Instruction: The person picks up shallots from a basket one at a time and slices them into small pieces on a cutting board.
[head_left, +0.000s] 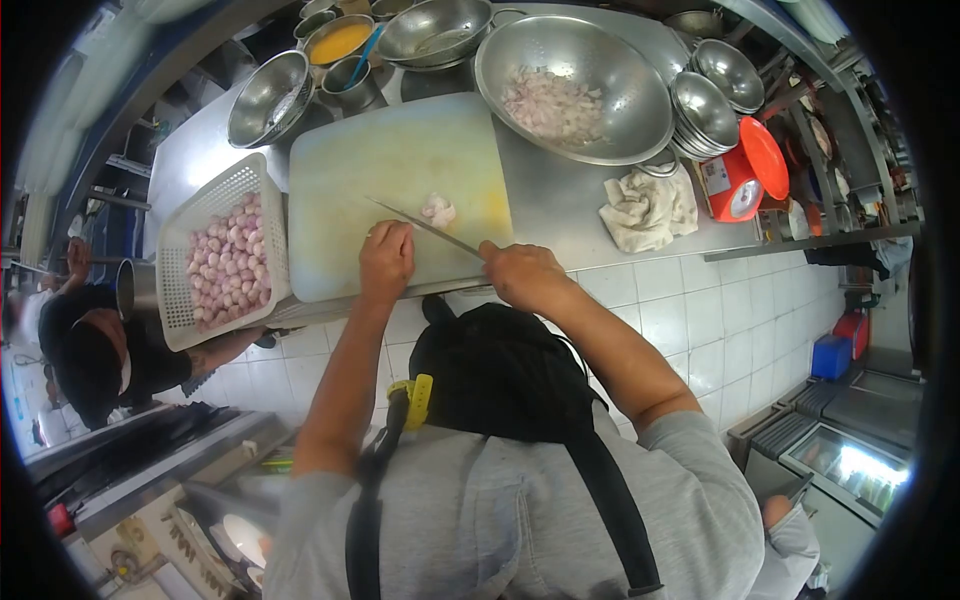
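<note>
My right hand grips the handle of a kitchen knife, its blade slanting up and left over the cutting board. Just beyond the blade lies a small heap of cut shallot. My left hand is closed, fingers curled, at the board's near side to the left of the knife; whatever it may hold is hidden. A white plastic basket of peeled shallots stands against the board's left side. Past the far right corner, a large steel colander contains chopped shallots.
A crumpled cloth lies right of the board, near a red scale and stacked steel bowls. Behind the board are a steel bowl, a pot of yellow liquid and a steel cup. Another person is at left.
</note>
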